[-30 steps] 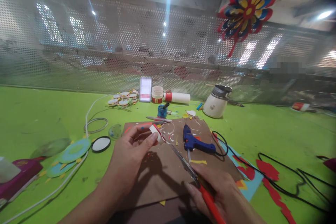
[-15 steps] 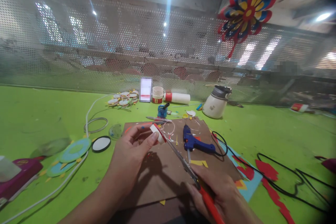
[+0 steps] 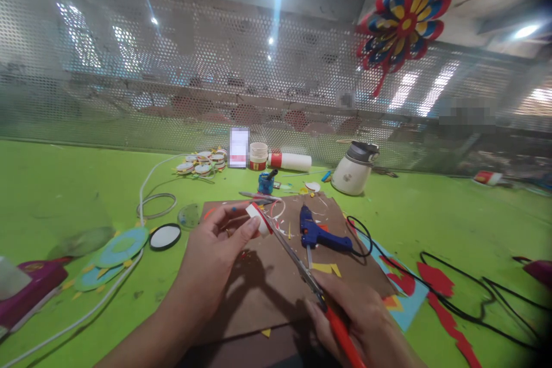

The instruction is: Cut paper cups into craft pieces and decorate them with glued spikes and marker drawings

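Observation:
Between the thumb and fingers of my left hand [image 3: 218, 256] is a small white piece with a red edge [image 3: 259, 223], perhaps cut from a paper cup. My right hand [image 3: 357, 310] grips a pair of scissors [image 3: 308, 276] by the red-orange handles. Their blades reach up and left to the red edge of the piece, at or against it. Both hands are above a brown board [image 3: 254, 310]. A blue hot glue gun [image 3: 321, 234] lies on the board to the right of the scissors, among yellow and white paper scraps.
Behind the board stand a blue ink bottle [image 3: 266, 183], stacked paper cups [image 3: 259, 158], a phone [image 3: 238, 148] and a white kettle [image 3: 351, 172]. A black cord [image 3: 470, 276] and red paper scraps [image 3: 435, 279] lie on the right. At left are blue paper rings [image 3: 123, 247] and a white cable [image 3: 142, 195].
The scissor blades look slightly more apart at the piece's red edge. Both hands keep nearly the same place, and the view has shifted slightly.

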The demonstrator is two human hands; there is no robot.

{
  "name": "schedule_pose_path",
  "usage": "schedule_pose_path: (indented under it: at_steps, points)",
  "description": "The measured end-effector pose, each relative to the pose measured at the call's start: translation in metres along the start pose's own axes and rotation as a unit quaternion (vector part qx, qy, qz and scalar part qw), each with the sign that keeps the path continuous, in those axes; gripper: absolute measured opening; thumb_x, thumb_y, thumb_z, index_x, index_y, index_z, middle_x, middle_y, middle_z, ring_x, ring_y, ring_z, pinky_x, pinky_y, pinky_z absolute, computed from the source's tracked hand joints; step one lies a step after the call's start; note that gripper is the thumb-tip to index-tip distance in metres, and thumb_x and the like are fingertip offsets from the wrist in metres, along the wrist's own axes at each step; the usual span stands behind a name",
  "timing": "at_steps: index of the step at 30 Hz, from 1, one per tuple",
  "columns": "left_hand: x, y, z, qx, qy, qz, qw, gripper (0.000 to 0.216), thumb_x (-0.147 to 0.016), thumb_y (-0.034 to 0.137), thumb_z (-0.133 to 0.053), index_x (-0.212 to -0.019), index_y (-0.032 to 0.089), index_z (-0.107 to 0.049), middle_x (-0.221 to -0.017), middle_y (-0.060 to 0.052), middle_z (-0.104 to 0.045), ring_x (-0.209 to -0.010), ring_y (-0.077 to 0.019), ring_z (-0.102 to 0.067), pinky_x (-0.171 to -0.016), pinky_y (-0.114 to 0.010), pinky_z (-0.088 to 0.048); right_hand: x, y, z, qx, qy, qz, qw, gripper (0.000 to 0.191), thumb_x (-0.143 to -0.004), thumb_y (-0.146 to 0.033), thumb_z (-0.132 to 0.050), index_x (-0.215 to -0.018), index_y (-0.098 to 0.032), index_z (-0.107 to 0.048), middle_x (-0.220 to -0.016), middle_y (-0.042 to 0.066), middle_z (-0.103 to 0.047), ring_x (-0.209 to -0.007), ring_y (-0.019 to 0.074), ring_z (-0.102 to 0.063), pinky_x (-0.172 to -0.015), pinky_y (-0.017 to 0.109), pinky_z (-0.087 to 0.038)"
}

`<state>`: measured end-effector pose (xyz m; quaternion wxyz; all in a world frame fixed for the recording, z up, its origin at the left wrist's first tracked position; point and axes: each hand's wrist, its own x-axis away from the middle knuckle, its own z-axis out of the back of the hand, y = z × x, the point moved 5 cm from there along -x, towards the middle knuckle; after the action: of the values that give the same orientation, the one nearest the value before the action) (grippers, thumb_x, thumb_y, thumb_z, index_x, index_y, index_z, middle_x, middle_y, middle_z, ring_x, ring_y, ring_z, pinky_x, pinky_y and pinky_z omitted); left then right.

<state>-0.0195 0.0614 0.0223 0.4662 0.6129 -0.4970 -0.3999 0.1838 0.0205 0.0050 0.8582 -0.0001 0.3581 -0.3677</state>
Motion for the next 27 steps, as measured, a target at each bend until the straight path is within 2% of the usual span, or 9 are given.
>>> schedule_pose_path:
  at_steps: [4,8,11,13,19,23,27]
  points:
    - [-0.001,-0.002,0.001,-0.009,0.0,0.006,1.0,0.046,-0.068,0.044,-0.084,-0.103,0.018,-0.069,-0.101,-0.009,-0.076,-0.091,-0.0259,-0.072,-0.079,-0.036,-0.055,-0.001,0.0,0.001,-0.006,0.001,0.001,1.0,0.02,-0.085,-0.014,-0.057,-0.103,-0.021,-0.063,-0.068,-0.003,-0.069,-0.055,0.0125,-0.066,-0.056,0.018,-0.049]
    - [-0.004,-0.006,0.0,0.039,-0.015,0.018,0.999,0.041,-0.071,0.043,-0.082,-0.102,0.019,-0.07,-0.106,-0.008,-0.075,-0.089,-0.0229,-0.07,-0.083,-0.038,-0.055,-0.001,0.002,0.001,-0.019,-0.009,-0.007,1.0,0.022,-0.085,-0.012,-0.056,-0.104,-0.022,-0.063,-0.071,-0.003,-0.071,-0.058,0.0125,-0.068,-0.057,0.018,-0.049]
    - [-0.006,-0.004,-0.001,0.088,-0.022,0.01,0.996,0.033,-0.07,0.037,-0.084,-0.093,0.015,-0.073,-0.101,-0.009,-0.076,-0.09,-0.0225,-0.07,-0.089,-0.037,-0.054,0.0,0.004,0.0,-0.017,-0.023,-0.019,0.999,0.024,-0.085,-0.014,-0.056,-0.107,-0.021,-0.064,-0.073,-0.002,-0.072,-0.06,0.0134,-0.068,-0.058,0.02,-0.049]
    - [-0.008,-0.004,-0.001,0.102,-0.031,0.019,0.994,0.031,-0.07,0.034,-0.085,-0.091,0.014,-0.074,-0.096,-0.009,-0.076,-0.088,-0.0217,-0.07,-0.087,-0.036,-0.055,0.001,0.006,-0.001,-0.01,-0.042,-0.038,0.998,0.023,-0.086,-0.015,-0.057,-0.107,-0.021,-0.064,-0.074,-0.002,-0.072,-0.061,0.0144,-0.068,-0.058,0.022,-0.049]
    - [-0.01,-0.007,0.001,0.084,-0.051,0.017,0.995,0.029,-0.073,0.034,-0.084,-0.093,0.016,-0.073,-0.097,-0.008,-0.074,-0.084,-0.0199,-0.069,-0.08,-0.036,-0.058,0.001,0.01,-0.004,-0.007,-0.088,-0.072,0.994,0.015,-0.086,-0.019,-0.058,-0.099,-0.022,-0.065,-0.074,-0.002,-0.069,-0.064,0.0154,-0.067,-0.059,0.024,-0.049]
    - [-0.01,-0.013,0.005,0.053,-0.032,0.029,0.998,0.036,-0.073,0.037,-0.084,-0.101,0.018,-0.07,-0.104,-0.008,-0.074,-0.084,-0.0206,-0.071,-0.08,-0.036,-0.057,0.0,0.01,-0.003,-0.012,-0.093,-0.074,0.993,0.014,-0.086,-0.018,-0.058,-0.098,-0.023,-0.064,-0.075,-0.002,-0.07,-0.065,0.0151,-0.067,-0.061,0.023,-0.05]
    - [-0.01,-0.013,0.006,0.037,-0.041,0.025,0.998,0.038,-0.075,0.039,-0.082,-0.104,0.02,-0.068,-0.108,-0.008,-0.073,-0.09,-0.0228,-0.071,-0.083,-0.037,-0.056,0.001,0.013,-0.004,-0.009,-0.09,-0.072,0.993,0.014,-0.086,-0.018,-0.059,-0.099,-0.023,-0.063,-0.074,-0.002,-0.069,-0.064,0.0152,-0.066,-0.06,0.024,-0.049]
